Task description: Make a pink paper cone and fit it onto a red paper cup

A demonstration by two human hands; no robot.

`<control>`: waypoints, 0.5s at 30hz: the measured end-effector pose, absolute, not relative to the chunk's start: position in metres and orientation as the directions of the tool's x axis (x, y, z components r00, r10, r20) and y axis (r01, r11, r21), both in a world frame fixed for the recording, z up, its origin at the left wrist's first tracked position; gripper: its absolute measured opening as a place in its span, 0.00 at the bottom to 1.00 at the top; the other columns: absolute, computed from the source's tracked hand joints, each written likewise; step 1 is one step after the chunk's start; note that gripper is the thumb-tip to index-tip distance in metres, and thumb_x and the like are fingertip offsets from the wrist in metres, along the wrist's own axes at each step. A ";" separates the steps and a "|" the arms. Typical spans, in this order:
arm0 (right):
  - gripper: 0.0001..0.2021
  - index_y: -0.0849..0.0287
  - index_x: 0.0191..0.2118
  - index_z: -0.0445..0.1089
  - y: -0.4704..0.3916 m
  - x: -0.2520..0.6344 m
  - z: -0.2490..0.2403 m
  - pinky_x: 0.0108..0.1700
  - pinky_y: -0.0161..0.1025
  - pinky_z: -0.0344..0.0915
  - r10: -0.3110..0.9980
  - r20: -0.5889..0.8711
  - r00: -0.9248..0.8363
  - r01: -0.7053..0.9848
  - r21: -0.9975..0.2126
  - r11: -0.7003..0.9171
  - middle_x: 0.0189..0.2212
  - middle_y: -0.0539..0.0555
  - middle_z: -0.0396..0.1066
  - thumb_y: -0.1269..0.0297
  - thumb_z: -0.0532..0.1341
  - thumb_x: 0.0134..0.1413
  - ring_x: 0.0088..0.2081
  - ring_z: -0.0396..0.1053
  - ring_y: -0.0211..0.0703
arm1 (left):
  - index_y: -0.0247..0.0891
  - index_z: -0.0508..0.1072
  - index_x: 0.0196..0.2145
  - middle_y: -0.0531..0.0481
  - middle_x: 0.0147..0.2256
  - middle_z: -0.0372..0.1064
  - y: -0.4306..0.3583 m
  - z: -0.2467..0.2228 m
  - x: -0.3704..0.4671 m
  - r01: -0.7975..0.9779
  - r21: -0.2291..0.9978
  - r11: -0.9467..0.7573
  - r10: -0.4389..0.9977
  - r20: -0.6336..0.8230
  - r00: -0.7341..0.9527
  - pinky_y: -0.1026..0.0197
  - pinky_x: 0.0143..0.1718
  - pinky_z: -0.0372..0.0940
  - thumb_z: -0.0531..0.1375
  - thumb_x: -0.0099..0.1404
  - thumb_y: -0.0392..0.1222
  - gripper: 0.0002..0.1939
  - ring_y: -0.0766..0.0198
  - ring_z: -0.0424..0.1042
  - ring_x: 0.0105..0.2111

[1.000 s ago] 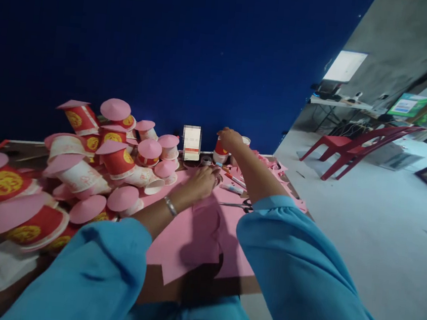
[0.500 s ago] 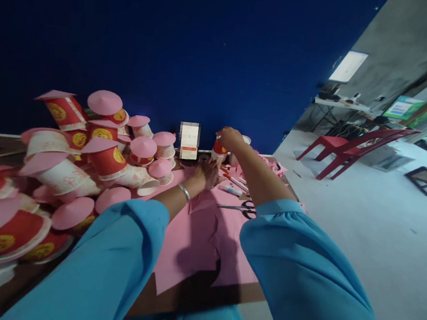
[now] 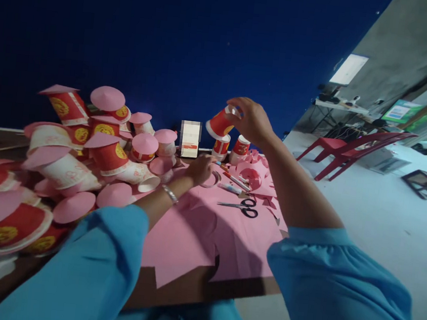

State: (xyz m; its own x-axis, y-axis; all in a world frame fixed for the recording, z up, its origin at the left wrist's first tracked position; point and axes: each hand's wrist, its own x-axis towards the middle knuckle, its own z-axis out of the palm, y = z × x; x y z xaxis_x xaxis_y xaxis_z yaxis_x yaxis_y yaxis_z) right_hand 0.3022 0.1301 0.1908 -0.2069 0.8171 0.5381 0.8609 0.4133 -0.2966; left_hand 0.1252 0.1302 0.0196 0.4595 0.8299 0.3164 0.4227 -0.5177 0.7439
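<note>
My right hand (image 3: 253, 121) is raised at the back of the table, its fingers closed around the end of a red paper cup (image 3: 221, 124) with a yellow emblem. The cup tilts, its wide white rim down to the left, just above a second red paper cup (image 3: 221, 148) standing on the table. My left hand (image 3: 200, 170) hovers low over the pink paper (image 3: 185, 228), fingers loosely bent and partly hidden, with nothing visible in them. Close by it lie a roll of tape (image 3: 215, 179), a red pen (image 3: 237, 181) and a glue tube (image 3: 230, 188).
Black-handled scissors (image 3: 246, 208) lie on the pink sheets. On the left is a heap of paper cups with pink cone hats (image 3: 107, 99). A phone (image 3: 190, 140) leans against the blue wall (image 3: 173, 38). Pink scraps (image 3: 254, 172) and another red cup (image 3: 241, 147) are at the right.
My right hand has lifted the red paper cup up from the back of the table, uncovering standing cups. My left hand has drawn back slightly left.
</note>
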 end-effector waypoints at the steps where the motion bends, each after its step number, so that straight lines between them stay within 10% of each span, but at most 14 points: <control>1: 0.19 0.62 0.59 0.73 0.122 0.305 0.188 0.56 0.46 0.71 0.811 0.534 -0.240 0.773 -0.399 0.492 0.54 0.60 0.76 0.63 0.64 0.66 0.51 0.75 0.51 | 0.32 0.77 0.46 0.35 0.50 0.79 0.126 0.019 0.116 0.387 0.791 -0.475 0.846 0.288 0.449 0.46 0.57 0.70 0.53 0.72 0.43 0.16 0.49 0.78 0.51; 4: 0.20 0.62 0.55 0.75 0.100 0.302 0.162 0.45 0.40 0.74 0.821 0.384 -0.423 0.481 -0.672 0.563 0.48 0.58 0.79 0.55 0.67 0.64 0.44 0.77 0.45 | 0.34 0.74 0.53 0.36 0.45 0.80 0.104 0.016 0.086 0.236 0.917 -0.323 0.874 0.194 0.445 0.46 0.44 0.76 0.39 0.77 0.59 0.33 0.51 0.82 0.42; 8: 0.16 0.61 0.51 0.78 0.083 0.282 0.107 0.47 0.40 0.74 0.782 0.219 -0.584 0.387 -0.771 0.505 0.47 0.57 0.80 0.59 0.69 0.60 0.46 0.77 0.45 | 0.37 0.73 0.55 0.35 0.47 0.80 0.069 0.015 0.052 -0.222 0.930 0.294 0.813 -0.121 0.569 0.40 0.48 0.75 0.46 0.68 0.77 0.42 0.43 0.79 0.50; 12: 0.17 0.57 0.55 0.76 0.072 0.271 0.072 0.50 0.42 0.74 0.769 0.310 -0.559 0.355 -0.748 0.560 0.56 0.60 0.76 0.57 0.67 0.64 0.52 0.76 0.46 | 0.39 0.71 0.58 0.39 0.54 0.77 0.043 0.011 0.033 -0.183 0.949 0.256 0.818 -0.113 0.564 0.47 0.57 0.71 0.70 0.60 0.57 0.33 0.46 0.76 0.56; 15: 0.15 0.58 0.54 0.76 0.064 0.284 0.066 0.44 0.39 0.73 0.858 0.301 -0.415 0.654 -0.557 0.512 0.50 0.61 0.79 0.57 0.61 0.70 0.46 0.77 0.46 | 0.40 0.69 0.58 0.40 0.56 0.75 0.029 0.000 0.023 -0.120 0.972 0.201 0.850 -0.113 0.515 0.47 0.58 0.70 0.72 0.58 0.52 0.33 0.46 0.74 0.57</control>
State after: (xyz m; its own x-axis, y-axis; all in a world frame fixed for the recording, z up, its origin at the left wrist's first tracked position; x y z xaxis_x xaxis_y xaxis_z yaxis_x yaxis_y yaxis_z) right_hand 0.2841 0.0642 0.0664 -0.4154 0.8584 0.3010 0.6543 0.5118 -0.5567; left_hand 0.0232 0.0293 -0.0005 0.5146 0.8500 -0.1126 -0.1201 0.2015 0.9721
